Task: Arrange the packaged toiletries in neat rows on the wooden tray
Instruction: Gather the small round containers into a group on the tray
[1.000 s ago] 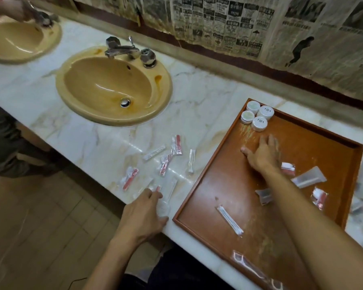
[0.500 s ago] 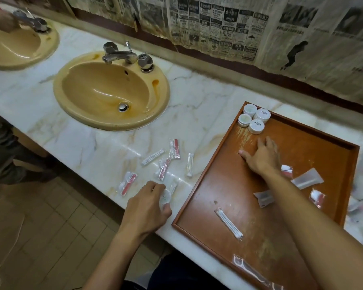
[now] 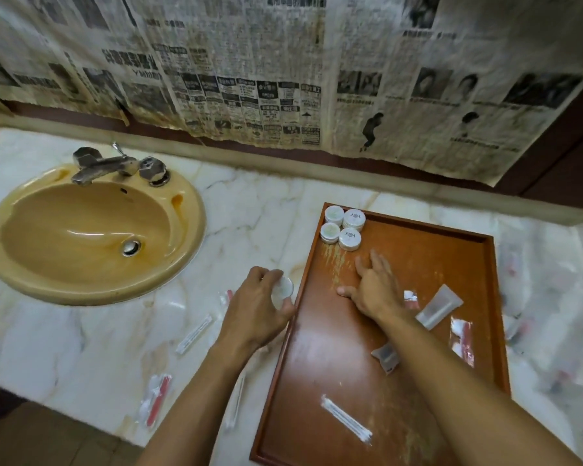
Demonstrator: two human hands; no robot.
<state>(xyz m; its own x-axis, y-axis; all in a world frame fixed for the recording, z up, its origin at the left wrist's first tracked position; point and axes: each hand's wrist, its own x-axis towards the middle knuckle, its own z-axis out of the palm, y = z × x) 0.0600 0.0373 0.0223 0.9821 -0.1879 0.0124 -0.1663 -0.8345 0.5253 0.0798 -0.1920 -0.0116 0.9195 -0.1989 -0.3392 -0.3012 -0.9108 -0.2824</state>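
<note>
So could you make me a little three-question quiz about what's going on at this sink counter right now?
1. True or false: the left hand holds a small round white container.
2. How many round white containers already sit together in the far left corner of the wooden tray?
3. Where does the right hand rest? A) in the yellow sink B) flat on the tray floor C) on the faucet

Key: 1 true; 2 four; 3 B
</note>
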